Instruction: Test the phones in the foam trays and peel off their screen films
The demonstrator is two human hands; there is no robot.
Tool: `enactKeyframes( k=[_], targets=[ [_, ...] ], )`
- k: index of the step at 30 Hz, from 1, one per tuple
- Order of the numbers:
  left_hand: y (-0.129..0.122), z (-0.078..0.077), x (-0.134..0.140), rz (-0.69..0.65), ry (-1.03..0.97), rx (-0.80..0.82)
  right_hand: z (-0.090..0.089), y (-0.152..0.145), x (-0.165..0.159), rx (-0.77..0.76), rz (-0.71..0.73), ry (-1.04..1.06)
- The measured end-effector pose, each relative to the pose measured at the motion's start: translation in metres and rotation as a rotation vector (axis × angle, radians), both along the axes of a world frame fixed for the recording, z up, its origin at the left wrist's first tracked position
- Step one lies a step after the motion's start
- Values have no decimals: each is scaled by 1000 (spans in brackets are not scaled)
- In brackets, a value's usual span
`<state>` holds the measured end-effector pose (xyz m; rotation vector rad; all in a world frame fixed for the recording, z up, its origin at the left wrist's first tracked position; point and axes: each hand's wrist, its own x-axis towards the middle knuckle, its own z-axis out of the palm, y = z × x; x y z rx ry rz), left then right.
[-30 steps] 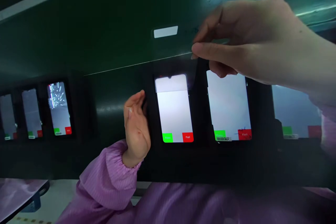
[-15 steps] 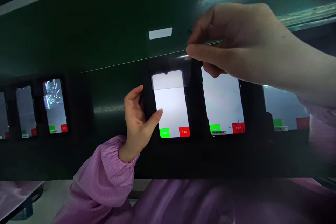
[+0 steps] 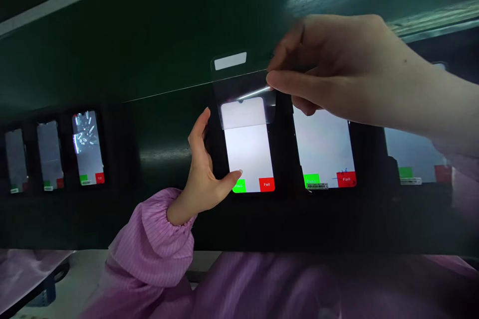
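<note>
A phone (image 3: pixel 249 152) lies face up with a bright white screen, a green Pass box and a red Fail box at its lower end. My left hand (image 3: pixel 204 174) is at its lower left side, fingers spread apart, thumb tip over the screen's edge by the Pass box. Between thumb and fingertips, my right hand (image 3: pixel 333 67) pinches the right edge of a clear screen film (image 3: pixel 234 84). A white label (image 3: pixel 231 61) shows at the film's far end. The film's near edge overlaps the top of the screen; whether it touches is unclear.
Right of this phone lies another lit phone (image 3: pixel 325 147) with a barcode sticker and blue marks. Farther right is a dimmer phone (image 3: pixel 417 154), partly behind my forearm. Several phones stand in a row at left, the nearest phone (image 3: pixel 89 147) showing glare. The dark green bench (image 3: pixel 168 224) carries them.
My left fingers have spread wider, and the thumb has slid down toward the Pass box. The film has come slightly nearer in my right hand. The whole view has shifted a little.
</note>
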<state>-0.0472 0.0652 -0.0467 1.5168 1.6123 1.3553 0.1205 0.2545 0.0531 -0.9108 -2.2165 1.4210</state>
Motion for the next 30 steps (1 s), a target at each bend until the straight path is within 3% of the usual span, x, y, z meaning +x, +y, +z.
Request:
enactKeyframes(
  k=[8,13,16,18,19,22,25,30],
  targets=[
    [-2,1,-5,-41,-42,-10,-2,-4,9,-13,36,51],
    [2,-11,-13,32,-280,-11,-13,-21,20,20,79,29],
    [-3,-10,-17,82,-362,-30,-16,-34,43,107,371,-88],
    [-16,-1,-15,97,-251,-65,-15,-44,66,223,524,-154],
    [-26,6,-12,94,-138,-88,-15,-49,79,307,527,-149],
    [-59,26,6,34,261,-138,-19,-68,116,664,362,-104],
    [-85,33,27,27,482,-88,-31,-85,146,920,256,-210],
    [-101,20,50,79,753,-127,-44,-91,198,937,-50,-146]
  ],
)
